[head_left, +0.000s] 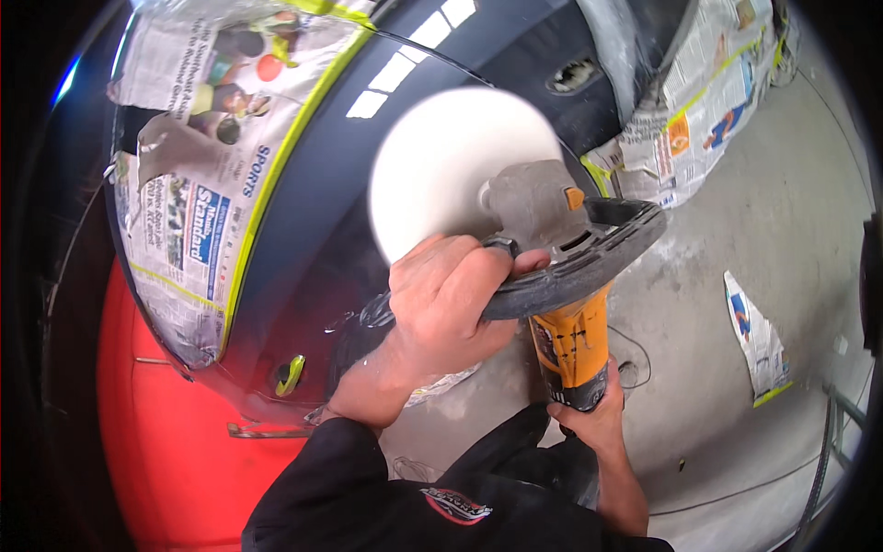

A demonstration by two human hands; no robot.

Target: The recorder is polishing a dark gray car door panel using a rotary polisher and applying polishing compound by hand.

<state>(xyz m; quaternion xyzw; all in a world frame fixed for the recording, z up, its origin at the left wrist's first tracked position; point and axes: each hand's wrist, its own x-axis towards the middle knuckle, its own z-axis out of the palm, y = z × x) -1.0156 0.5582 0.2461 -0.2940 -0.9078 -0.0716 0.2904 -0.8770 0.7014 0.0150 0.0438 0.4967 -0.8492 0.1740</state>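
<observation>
An orange and grey power polisher (572, 345) is held in front of me. Its round white pad (451, 175) lies at the dark, glossy car body panel (308, 244); the disc's edge looks smeared, as if spinning. My left hand (446, 299) is closed round the black loop handle (598, 262) near the tool's head. Lower down, my right hand (600, 409) wraps round the dark rear end of the polisher's body, its fingers partly hidden behind it.
Newspaper (184, 175) edged with yellow-green tape (267, 184) covers the panel's left part; more newspaper (708, 110) hangs at upper right. A loose newspaper scrap (756, 340) lies on the grey concrete floor (699, 423). A cord (648, 363) runs there. At left is a red surface (184, 451).
</observation>
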